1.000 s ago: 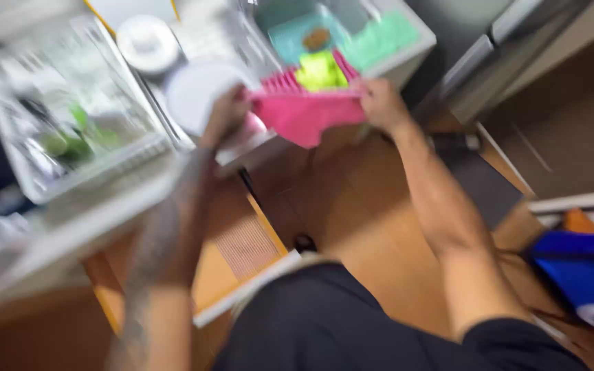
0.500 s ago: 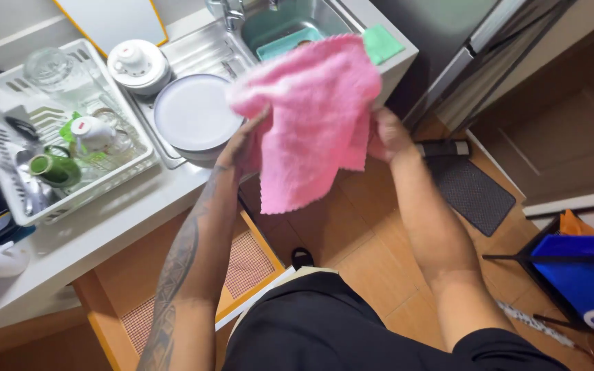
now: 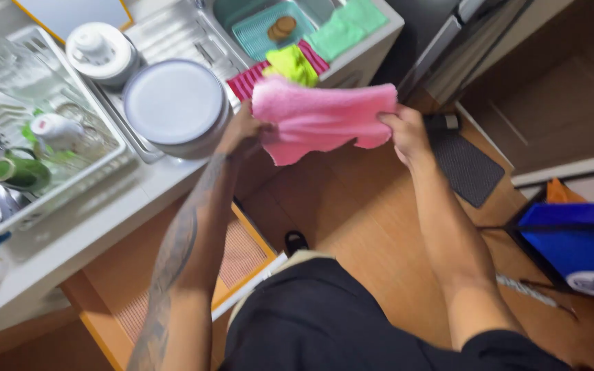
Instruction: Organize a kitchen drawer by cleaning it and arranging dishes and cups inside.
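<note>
A person stands at a kitchen tabletop [image 3: 91, 227], holding a pink cloth [image 3: 321, 117] stretched between both hands above the wooden floor [image 3: 366, 213]. The left hand [image 3: 242, 130] grips the cloth's left end, fingers [image 3: 264, 128] clenched into the folded fabric; the right hand [image 3: 407, 134] pinches the right end, fingers [image 3: 388, 118] closed tight on the edge. The cloth hangs in the air, doubled over along its top, its lower edge drooping between the hands, just in front of the tabletop's edge and clear of it.

Behind the cloth, a yellow cloth [image 3: 291, 63] lies on a pink striped mat [image 3: 249, 79] at the sink's rim, with a green cloth [image 3: 345, 27] draped beside it. A teal basket [image 3: 259, 31] sits in the sink [image 3: 324, 8], holding a brown round thing. A white plate [image 3: 173, 103] rests on the draining board next to a white lidded pot [image 3: 101, 51]. To the left, a dish rack [image 3: 56, 192] holds a green cup [image 3: 18, 173] and glassware. A dark mat [image 3: 465, 165] lies on the floor near the right hand, and a blue bag [image 3: 579, 240] stands well apart at the right.
</note>
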